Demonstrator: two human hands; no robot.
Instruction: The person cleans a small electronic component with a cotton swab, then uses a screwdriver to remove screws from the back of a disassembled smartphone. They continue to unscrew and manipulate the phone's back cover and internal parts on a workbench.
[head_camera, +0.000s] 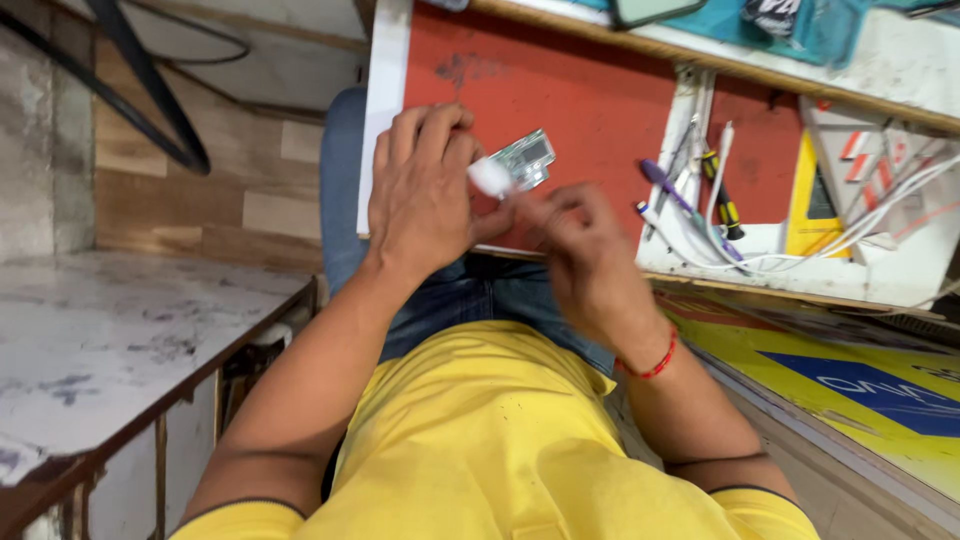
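As I look down from the head camera, the far left of my view holds a worn grey-white table (120, 340) with dark smudges on its top, and above it black cables (150, 95) run across a wooden floor. Moving right, my left arm comes up from the yellow shirt (500, 440) and blue jeans (450, 295), and my left hand (425, 190) is curled over the near edge of the red work surface (600, 110). Its fingers are closed around a small white piece (490, 176), pinched between thumb and fingertips, and just beyond that piece, touching or almost touching it, sits a small clear, silvery part (530, 158) that rests over the red surface. I cannot tell whether the two pieces are joined.

Just to the right, my right hand (590, 255) is blurred by motion; its fingers are bent and drawn narrow, with the fingertips close to the white piece, but I cannot tell whether they grip anything. A red thread bracelet (650, 365) circles that wrist.

Farther right, a white tray (690, 265) lies on the bench, holding a purple-handled tool (665, 185), a screwdriver with a yellow and black handle (725, 200) and white cables (850, 235) that trail off toward the right edge. Below the tray, a yellow board with a blue patch (860, 385) slants along the lower right corner. A teal mat (830, 35) lies along the upper edge.
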